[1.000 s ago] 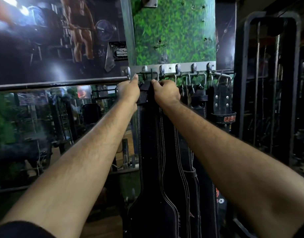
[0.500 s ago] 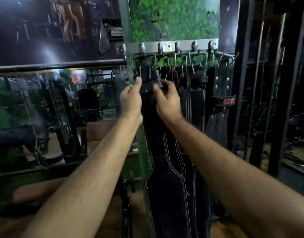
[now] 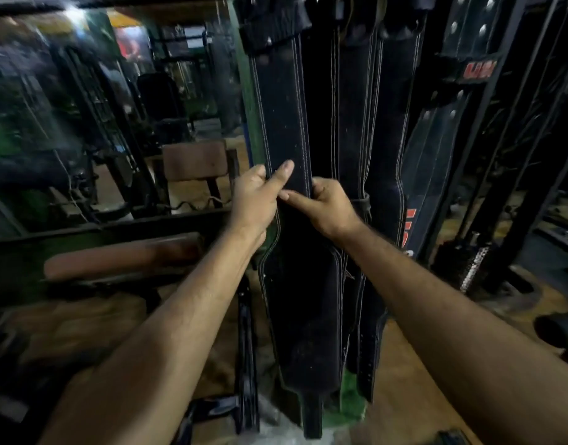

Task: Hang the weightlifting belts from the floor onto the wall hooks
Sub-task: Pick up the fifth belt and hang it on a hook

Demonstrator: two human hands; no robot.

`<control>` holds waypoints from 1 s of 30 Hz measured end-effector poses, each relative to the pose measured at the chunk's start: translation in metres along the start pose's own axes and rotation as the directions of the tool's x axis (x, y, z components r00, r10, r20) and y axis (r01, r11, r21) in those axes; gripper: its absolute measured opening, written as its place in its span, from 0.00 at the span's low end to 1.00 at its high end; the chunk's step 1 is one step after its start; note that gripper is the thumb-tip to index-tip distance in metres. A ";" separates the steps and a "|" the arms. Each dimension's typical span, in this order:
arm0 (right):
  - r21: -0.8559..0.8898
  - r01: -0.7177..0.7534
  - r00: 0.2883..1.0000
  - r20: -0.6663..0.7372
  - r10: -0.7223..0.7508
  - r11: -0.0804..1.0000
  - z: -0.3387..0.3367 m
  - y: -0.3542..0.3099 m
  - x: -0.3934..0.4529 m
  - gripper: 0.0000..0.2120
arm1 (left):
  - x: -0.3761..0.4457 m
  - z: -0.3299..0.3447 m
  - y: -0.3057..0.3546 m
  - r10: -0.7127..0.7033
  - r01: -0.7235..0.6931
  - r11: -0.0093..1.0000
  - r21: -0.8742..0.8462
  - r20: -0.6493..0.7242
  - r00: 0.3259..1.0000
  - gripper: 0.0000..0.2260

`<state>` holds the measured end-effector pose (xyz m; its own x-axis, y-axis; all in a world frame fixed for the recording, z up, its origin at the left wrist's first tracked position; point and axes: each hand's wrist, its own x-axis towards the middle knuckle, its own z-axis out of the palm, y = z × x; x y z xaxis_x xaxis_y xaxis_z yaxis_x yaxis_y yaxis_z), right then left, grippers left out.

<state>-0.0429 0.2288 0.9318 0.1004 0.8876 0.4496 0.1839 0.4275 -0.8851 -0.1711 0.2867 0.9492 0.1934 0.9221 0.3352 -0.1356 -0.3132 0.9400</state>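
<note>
Head view, inspected near to far: I see two bare forearms reaching forward. My left hand [image 3: 255,200] pinches the left stitched edge of the front belt [image 3: 284,123]; my right hand [image 3: 329,208] grips its right edge, thumb across the face. That belt hangs upright, its narrow tail just above the floor [image 3: 401,380]. Right of it hang at least three more belts [image 3: 385,123], edges overlapping, little open room between. Left, a padded bench [image 3: 122,256] stands near.

Left: mirror [image 3: 83,107] reflecting dim gym gear
Below mirror: brown padded bench [image 3: 122,256]
Floor: worn brown [image 3: 404,380]
Right: black metal rack [image 3: 507,155]
Light: low
</note>
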 end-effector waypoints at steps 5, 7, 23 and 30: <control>-0.055 -0.107 0.992 0.059 0.110 0.993 0.006 0.065 -0.031 0.10 | -0.033 -0.029 -0.075 -0.064 0.051 0.990 0.129 0.100 0.993 0.25; -0.048 -0.110 0.993 0.034 0.112 0.993 0.007 0.081 -0.039 0.13 | -0.042 -0.041 -0.094 -0.062 0.041 0.979 0.201 0.095 0.994 0.24; 0.081 -0.532 0.842 -0.050 0.537 0.843 0.051 0.282 -0.189 0.17 | -0.170 -0.080 -0.297 -0.467 0.457 0.872 0.173 0.016 0.884 0.15; 0.141 -0.610 0.784 -0.036 0.620 0.780 0.075 0.388 -0.247 0.18 | -0.209 -0.092 -0.402 -0.551 0.540 0.819 0.195 0.002 0.834 0.16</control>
<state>-0.0697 0.1883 0.4686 0.2279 0.9546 -0.1921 -0.0561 -0.1840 -0.9813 -0.2469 0.2409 0.4953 0.2381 0.9415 -0.2383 0.1832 0.1974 0.9630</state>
